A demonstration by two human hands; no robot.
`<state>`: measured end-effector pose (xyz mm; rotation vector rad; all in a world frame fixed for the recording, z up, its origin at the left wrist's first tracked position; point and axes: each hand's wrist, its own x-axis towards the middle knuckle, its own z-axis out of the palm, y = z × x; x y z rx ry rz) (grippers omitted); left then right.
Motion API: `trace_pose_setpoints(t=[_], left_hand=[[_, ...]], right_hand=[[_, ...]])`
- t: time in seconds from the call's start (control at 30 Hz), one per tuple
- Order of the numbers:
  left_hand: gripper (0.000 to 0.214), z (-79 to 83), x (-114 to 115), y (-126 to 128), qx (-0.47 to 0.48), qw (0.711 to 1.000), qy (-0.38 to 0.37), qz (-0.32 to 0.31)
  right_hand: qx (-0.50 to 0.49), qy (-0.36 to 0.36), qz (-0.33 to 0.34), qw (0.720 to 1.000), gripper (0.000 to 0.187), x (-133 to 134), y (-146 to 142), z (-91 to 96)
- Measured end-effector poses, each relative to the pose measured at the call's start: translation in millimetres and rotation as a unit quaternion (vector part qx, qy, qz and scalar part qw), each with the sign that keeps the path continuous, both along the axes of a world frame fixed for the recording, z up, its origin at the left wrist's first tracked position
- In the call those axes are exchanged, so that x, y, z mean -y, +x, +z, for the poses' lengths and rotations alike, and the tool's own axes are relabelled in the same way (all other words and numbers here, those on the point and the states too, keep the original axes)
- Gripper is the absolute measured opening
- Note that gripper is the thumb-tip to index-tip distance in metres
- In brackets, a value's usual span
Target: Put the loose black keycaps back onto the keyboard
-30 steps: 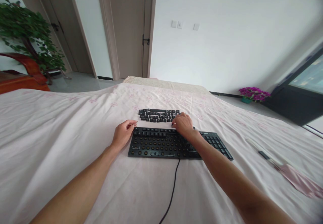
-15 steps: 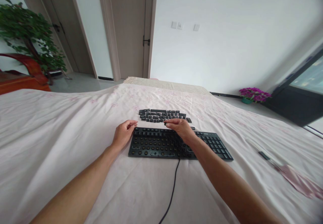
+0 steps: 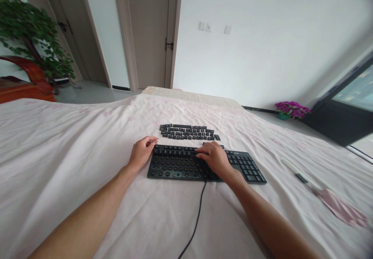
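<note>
A black keyboard (image 3: 175, 175) lies on the bed sheet, its main section mostly stripped to bare key posts, with the number row and right-hand keypad capped. My left hand (image 3: 142, 150) rests against its upper left corner, thumb and fingers closed at the edge. Over the upper middle of the keyboard, my right hand (image 3: 214, 156) pinches a small black keycap, now mostly hidden by the fingertips at the capped number row. Loose keycaps (image 3: 186, 132) lie in several rows just beyond the keyboard, including a long space bar (image 3: 182, 126).
The keyboard cable (image 3: 198, 216) runs toward me over the wrinkled sheet (image 3: 116, 216). On the right lies a thin stick with pink cloth (image 3: 339, 206). Beyond the bed are a wooden chair (image 3: 32, 76), a leafy plant (image 3: 29, 29) and purple flowers (image 3: 293, 109).
My right hand has moved from the loose keycaps back onto the keyboard, bringing a keycap to the number row. My left hand stays at the corner. The view has shifted slightly.
</note>
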<state>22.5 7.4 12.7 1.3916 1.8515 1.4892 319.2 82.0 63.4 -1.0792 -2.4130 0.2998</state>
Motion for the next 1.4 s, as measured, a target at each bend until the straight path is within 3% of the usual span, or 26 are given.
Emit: trace_pose_setpoints(t=[0.23,0.83,1.23,1.4], left_hand=[[0.027,-0.3,0.1,-0.5,0.004,1.0,-0.006,-0.005],[0.027,-2.8,-1.0,-1.1,-0.003,1.0,-0.004,-0.005],[0.026,-2.4,-0.2,-0.9,-0.007,1.0,-0.003,-0.003],[0.027,-5.1,-1.9,-1.8,-0.011,1.0,0.001,-0.003]], right_hand=[[0.089,0.067,0.014,0.994,0.016,4.5,-4.8,0.1],[0.147,0.092,0.036,0.984,0.016,8.2,-17.9,10.1],[0.222,0.174,0.029,0.959,0.024,23.2,-18.8,-3.8],[0.222,0.169,0.027,0.96,0.025,23.4,-18.4,-3.6]])
